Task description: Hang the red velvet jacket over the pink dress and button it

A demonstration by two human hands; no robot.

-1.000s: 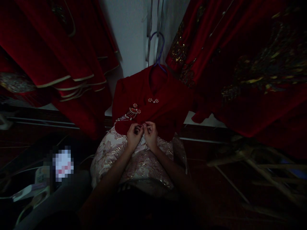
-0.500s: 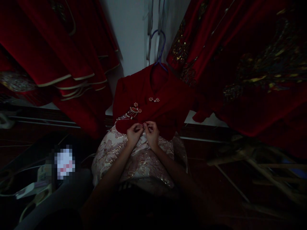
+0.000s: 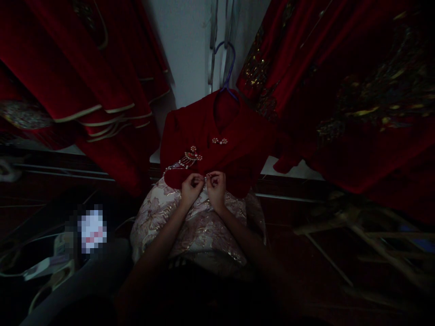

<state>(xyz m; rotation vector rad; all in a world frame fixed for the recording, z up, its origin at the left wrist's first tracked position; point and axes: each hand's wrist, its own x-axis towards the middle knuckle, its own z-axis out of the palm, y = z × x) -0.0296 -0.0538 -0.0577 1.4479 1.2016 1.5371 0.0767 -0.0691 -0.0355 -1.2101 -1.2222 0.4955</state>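
A red jacket [image 3: 190, 122] with a V-shaped neck hangs from a dark blue hanger [image 3: 232, 68] in front of me. Its front carries a pearly flower clasp [image 3: 219, 141] and a beaded tassel ornament [image 3: 190, 156]. At the lower front, my left hand [image 3: 191, 189] and my right hand [image 3: 216, 188] meet, thumbs and fingertips pinched together on the jacket's front. Tiny pale beads glint between the fingertips, too small and dark to make out fully. Below the hands spreads a pale floral brocade cloth [image 3: 159, 217] with shiny threads.
Red garments with light piping [image 3: 112, 90] hang at the left, and red garments with gold embroidery [image 3: 256, 68] at the right. A pixelated bright screen [image 3: 91, 231] and white power strip with cords [image 3: 44, 268] lie lower left. A wooden frame [image 3: 360, 231] stands lower right.
Both hands stay pinched at the same spot on the jacket, with only a very slight shift of the fingers. The garments around hang as before.
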